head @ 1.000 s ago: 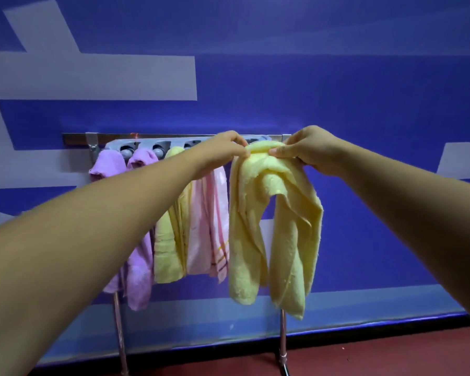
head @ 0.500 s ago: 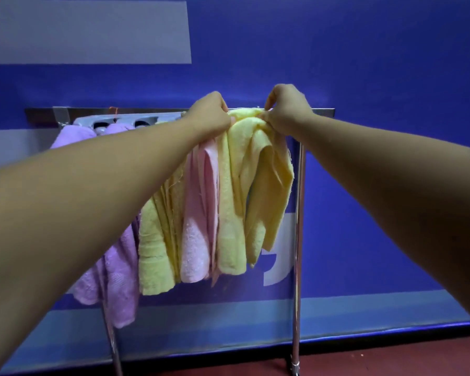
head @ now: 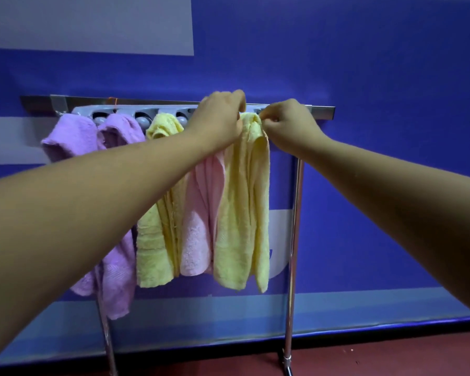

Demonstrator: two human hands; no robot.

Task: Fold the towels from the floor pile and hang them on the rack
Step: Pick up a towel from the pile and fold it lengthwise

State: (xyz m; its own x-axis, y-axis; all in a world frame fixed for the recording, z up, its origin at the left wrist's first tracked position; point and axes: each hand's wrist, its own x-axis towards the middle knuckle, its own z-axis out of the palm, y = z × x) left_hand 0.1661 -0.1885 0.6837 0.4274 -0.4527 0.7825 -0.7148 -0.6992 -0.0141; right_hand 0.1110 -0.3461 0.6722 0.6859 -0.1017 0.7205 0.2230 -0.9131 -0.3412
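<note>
Both forearms reach forward to the rack's top rail. The left hand (head: 220, 115) has its fingers curled down over the bunched top of the yellow towel (head: 242, 213). The right hand (head: 285, 126) pinches that same top from the rack's post side. The yellow towel hangs at the post end of the rack (head: 320, 111), long axis vertical, gathered end up at the rail and loose ends pointing at the floor (head: 391, 359). Fixed under the rail is a grey holder strip (head: 125, 109) with a row of round sockets. Hanging from it, outward from the held towel, are a pink towel (head: 198, 226), a second yellow towel (head: 155, 240) and two purple towels (head: 114, 280). Behind the rack stands a blue wall (head: 364, 63).
</note>
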